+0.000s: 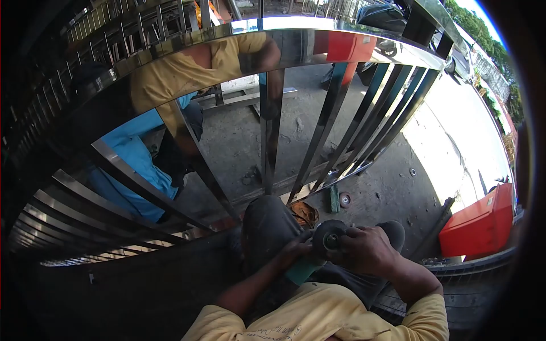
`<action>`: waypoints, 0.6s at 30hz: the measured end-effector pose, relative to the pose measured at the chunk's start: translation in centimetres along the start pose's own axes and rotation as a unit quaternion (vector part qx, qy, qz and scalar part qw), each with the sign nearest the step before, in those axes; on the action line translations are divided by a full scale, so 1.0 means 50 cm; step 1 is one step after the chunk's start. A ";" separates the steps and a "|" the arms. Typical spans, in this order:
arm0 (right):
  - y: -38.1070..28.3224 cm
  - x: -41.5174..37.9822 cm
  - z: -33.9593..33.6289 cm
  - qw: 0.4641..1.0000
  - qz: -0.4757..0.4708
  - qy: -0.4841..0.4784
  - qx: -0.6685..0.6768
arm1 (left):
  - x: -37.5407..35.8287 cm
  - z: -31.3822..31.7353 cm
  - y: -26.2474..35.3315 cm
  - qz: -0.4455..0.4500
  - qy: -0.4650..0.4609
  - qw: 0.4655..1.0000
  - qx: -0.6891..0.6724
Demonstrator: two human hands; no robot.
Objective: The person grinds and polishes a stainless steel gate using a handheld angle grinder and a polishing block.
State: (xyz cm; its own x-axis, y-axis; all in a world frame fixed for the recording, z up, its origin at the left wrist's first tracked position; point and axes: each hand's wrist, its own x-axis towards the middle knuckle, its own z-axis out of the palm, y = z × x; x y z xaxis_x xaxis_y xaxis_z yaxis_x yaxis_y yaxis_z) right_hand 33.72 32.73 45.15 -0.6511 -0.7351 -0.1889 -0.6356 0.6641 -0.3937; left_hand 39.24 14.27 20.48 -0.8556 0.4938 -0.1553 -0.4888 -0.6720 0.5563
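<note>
In the head view an angle grinder with a green body [303, 269] is held over my lap. My left hand [297, 249] is closed around it, partly hidden behind the disc. A dark round grinding disc [329, 235] sits at the tool's head, its face turned up. My right hand [367, 248] grips the disc's right edge with bent fingers. Just past my knees, a polished metal railing [272, 131] with upright bars stands close in front.
On the floor lie another disc [345, 199], a green block-like piece [334, 199] and a brownish-orange bundle [305, 214]. A red bin [478, 224] stands at the right. Behind the bars is a person in blue clothing [133, 165]. Sunlit paving [455, 136] lies beyond the shade.
</note>
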 end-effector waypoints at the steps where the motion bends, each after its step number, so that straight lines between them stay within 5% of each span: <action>1: -0.001 -0.002 -0.006 1.000 0.010 -0.022 0.019 | -0.002 -0.005 -0.004 -0.002 0.003 1.000 0.007; 4: -0.014 0.004 0.008 0.997 0.010 0.041 -0.062 | -0.017 0.014 0.020 -0.015 0.018 0.999 0.021; 7: -0.018 0.001 -0.006 0.997 0.036 -0.063 -0.007 | -0.027 0.036 0.038 -0.010 -0.015 1.000 -0.003; 13: 0.011 0.018 0.036 0.987 -0.099 0.117 -0.038 | -0.022 0.027 0.030 -0.012 -0.038 0.999 -0.029; 18: -0.017 0.010 -0.008 0.996 0.067 -0.051 -0.030 | -0.019 0.030 0.027 -0.024 -0.030 0.997 0.060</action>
State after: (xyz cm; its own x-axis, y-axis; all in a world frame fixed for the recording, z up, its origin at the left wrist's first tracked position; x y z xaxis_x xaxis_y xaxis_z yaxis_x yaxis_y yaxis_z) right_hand 33.77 31.84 45.73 -0.6874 -0.6478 -0.3283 -0.5718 0.7614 -0.3054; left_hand 39.66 13.73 22.61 -0.8181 0.5583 -0.1379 -0.5027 -0.5780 0.6428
